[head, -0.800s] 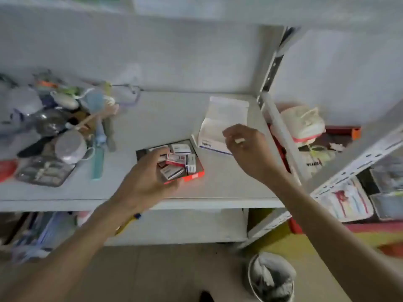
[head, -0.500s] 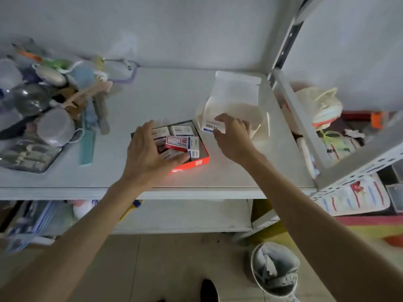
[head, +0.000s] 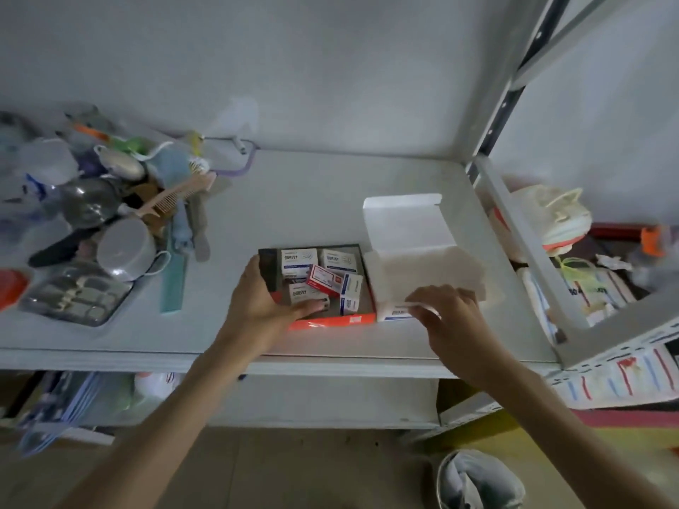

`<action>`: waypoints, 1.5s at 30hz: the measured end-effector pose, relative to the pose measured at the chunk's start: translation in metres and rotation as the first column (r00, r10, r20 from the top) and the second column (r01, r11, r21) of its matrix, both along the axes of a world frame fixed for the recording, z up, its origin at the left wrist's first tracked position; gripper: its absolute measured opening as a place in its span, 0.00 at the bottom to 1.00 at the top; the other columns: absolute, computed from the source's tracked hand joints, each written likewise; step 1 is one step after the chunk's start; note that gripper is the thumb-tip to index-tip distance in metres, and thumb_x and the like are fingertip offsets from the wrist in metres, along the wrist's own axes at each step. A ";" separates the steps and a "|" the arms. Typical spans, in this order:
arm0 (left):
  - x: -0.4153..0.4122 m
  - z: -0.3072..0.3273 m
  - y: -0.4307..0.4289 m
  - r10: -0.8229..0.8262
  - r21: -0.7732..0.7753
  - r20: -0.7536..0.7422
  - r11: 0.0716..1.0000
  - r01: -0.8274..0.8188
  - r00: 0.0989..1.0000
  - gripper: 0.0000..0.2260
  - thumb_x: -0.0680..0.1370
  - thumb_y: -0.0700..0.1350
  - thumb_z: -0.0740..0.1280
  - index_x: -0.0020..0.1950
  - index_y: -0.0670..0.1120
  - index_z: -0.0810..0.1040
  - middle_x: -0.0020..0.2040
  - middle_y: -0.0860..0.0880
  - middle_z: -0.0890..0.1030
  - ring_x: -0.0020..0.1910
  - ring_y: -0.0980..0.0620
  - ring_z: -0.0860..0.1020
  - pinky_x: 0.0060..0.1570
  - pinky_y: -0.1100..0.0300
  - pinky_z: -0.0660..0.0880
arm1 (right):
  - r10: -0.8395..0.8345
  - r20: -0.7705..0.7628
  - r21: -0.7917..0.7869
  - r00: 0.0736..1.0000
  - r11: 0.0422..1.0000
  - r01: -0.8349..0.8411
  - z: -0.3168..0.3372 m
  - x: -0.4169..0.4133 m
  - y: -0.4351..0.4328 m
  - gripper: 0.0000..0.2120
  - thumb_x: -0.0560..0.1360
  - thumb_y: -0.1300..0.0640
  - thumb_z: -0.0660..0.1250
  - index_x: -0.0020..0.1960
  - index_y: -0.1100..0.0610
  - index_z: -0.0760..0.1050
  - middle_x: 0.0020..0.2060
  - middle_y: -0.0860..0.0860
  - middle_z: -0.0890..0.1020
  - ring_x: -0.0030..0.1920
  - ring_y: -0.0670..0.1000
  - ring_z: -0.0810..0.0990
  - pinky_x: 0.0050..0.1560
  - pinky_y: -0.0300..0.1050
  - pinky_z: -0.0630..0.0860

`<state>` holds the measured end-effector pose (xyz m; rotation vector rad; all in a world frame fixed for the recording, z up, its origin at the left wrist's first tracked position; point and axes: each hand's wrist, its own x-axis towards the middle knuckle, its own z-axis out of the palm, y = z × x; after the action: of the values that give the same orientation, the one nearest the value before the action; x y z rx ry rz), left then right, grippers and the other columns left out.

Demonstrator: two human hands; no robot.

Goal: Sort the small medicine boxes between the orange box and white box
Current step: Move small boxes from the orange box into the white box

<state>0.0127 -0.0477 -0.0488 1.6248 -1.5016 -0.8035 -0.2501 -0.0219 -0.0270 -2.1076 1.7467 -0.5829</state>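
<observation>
A shallow orange box [head: 332, 320] lies on the white shelf [head: 294, 200] and holds several small medicine boxes, white-and-blue ones [head: 299, 259] and a red one [head: 324, 280]. My left hand [head: 262, 303] grips its front left corner, fingers on the left wall and thumb lying inside along the front. Touching its right side stands the white box [head: 426, 268], lid [head: 404, 218] folded up and back; its inside looks bare. My right hand [head: 450, 317] pinches the front flap of the white box.
Clutter fills the shelf's left: combs [head: 176, 200], a grey cup [head: 125, 247], a metal bowl [head: 86, 200], a tool tray [head: 73, 293]. A slanted shelf post [head: 521, 251] rises on the right, with bags behind it. A bin [head: 477, 479] stands on the floor.
My left hand slid from above the medicine boxes to the orange box's left front corner. My right hand came down to the white box's front flap. The view shifted slightly.
</observation>
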 end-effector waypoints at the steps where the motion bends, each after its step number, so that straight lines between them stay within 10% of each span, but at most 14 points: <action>1: 0.003 0.002 -0.002 -0.033 0.017 -0.008 0.999 0.033 0.999 0.34 0.60 0.51 0.83 0.60 0.57 0.69 0.50 0.66 0.76 0.46 0.77 0.73 0.44 0.84 0.66 | 0.012 -0.006 0.007 1.000 1.000 -0.012 -0.001 0.000 0.003 0.10 0.76 0.64 0.66 0.53 0.52 0.79 0.55 0.44 0.77 0.60 0.51 0.70 0.69 0.48 0.59; 7: 0.009 0.012 -0.003 -0.161 0.032 -0.010 0.986 0.162 0.987 0.32 0.64 0.51 0.80 0.62 0.58 0.67 0.52 0.69 0.75 0.48 0.80 0.73 0.44 0.84 0.66 | 0.049 -0.075 0.102 0.996 0.994 -0.041 0.011 0.013 0.013 0.14 0.76 0.55 0.67 0.61 0.49 0.74 0.62 0.44 0.76 0.65 0.51 0.69 0.72 0.51 0.55; 15: 0.021 0.033 -0.046 -0.181 0.103 0.379 0.983 0.153 0.907 0.23 0.75 0.37 0.72 0.68 0.48 0.74 0.65 0.46 0.75 0.66 0.46 0.72 0.65 0.52 0.69 | 0.095 -0.045 -0.100 0.994 0.990 -0.099 0.070 0.048 -0.019 0.17 0.75 0.50 0.67 0.63 0.50 0.72 0.59 0.45 0.77 0.55 0.43 0.68 0.57 0.42 0.61; 21: 0.017 0.037 -0.075 -0.351 0.158 0.508 0.936 0.316 0.787 0.12 0.69 0.48 0.77 0.51 0.53 0.82 0.48 0.53 0.79 0.54 0.52 0.71 0.52 0.50 0.75 | 0.255 -0.261 0.056 0.931 0.967 -0.249 0.036 0.074 -0.040 0.22 0.70 0.48 0.69 0.61 0.54 0.72 0.60 0.50 0.77 0.65 0.51 0.66 0.64 0.47 0.47; 25: 0.019 0.029 -0.064 -0.220 0.009 0.482 0.969 0.247 0.848 0.11 0.71 0.45 0.75 0.51 0.49 0.78 0.49 0.52 0.77 0.52 0.52 0.73 0.43 0.63 0.70 | 0.271 -0.104 -0.074 0.957 0.957 -0.279 0.046 0.075 -0.037 0.23 0.68 0.50 0.73 0.61 0.53 0.74 0.54 0.47 0.82 0.57 0.46 0.74 0.65 0.36 0.48; 28: 0.022 0.031 -0.047 -0.066 -0.119 0.367 0.986 0.117 0.928 0.13 0.71 0.46 0.76 0.53 0.47 0.77 0.48 0.51 0.80 0.46 0.54 0.77 0.43 0.62 0.75 | 0.258 0.089 -0.172 0.962 0.955 -0.241 0.063 0.070 -0.025 0.25 0.66 0.53 0.75 0.61 0.51 0.76 0.51 0.47 0.83 0.55 0.47 0.74 0.53 0.35 0.74; 33: 0.014 0.052 -0.022 -0.110 -0.115 0.268 0.983 0.145 0.957 0.16 0.70 0.43 0.78 0.54 0.48 0.77 0.49 0.54 0.79 0.44 0.62 0.78 0.39 0.79 0.73 | 0.238 -0.065 -0.254 0.969 0.935 -0.246 0.076 0.029 -0.019 0.26 0.69 0.50 0.71 0.66 0.55 0.74 0.52 0.48 0.80 0.53 0.50 0.77 0.48 0.35 0.75; 36: -0.002 0.064 -0.014 -0.182 -0.072 0.209 0.977 0.201 0.961 0.17 0.69 0.45 0.78 0.52 0.53 0.77 0.49 0.57 0.80 0.46 0.61 0.80 0.43 0.76 0.76 | 0.191 -0.194 -0.188 0.962 0.956 -0.227 0.074 0.003 -0.023 0.26 0.70 0.52 0.71 0.67 0.54 0.72 0.54 0.49 0.78 0.53 0.46 0.66 0.52 0.48 0.71; 40: -0.030 0.071 -0.010 -0.230 -0.095 0.141 0.965 0.245 0.963 0.15 0.68 0.44 0.78 0.52 0.52 0.81 0.47 0.57 0.83 0.48 0.61 0.80 0.45 0.67 0.78 | 0.166 -0.222 -0.063 0.961 0.981 -0.183 0.073 -0.018 -0.028 0.33 0.69 0.56 0.75 0.70 0.48 0.66 0.58 0.47 0.75 0.53 0.43 0.61 0.57 0.40 0.57; 45: -0.067 0.069 -0.016 -0.352 -0.049 0.194 0.929 0.367 0.916 0.16 0.69 0.47 0.77 0.54 0.52 0.80 0.50 0.56 0.82 0.47 0.59 0.80 0.47 0.62 0.79 | 0.054 -0.193 0.076 0.980 0.996 -0.040 0.071 -0.034 -0.031 0.26 0.69 0.55 0.75 0.62 0.45 0.66 0.59 0.48 0.76 0.55 0.48 0.61 0.54 0.43 0.66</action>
<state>-0.0547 -0.0633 0.0206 1.4072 -1.9779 -0.7894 -0.2842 -0.0532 0.0444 -2.2126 1.7846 -0.3033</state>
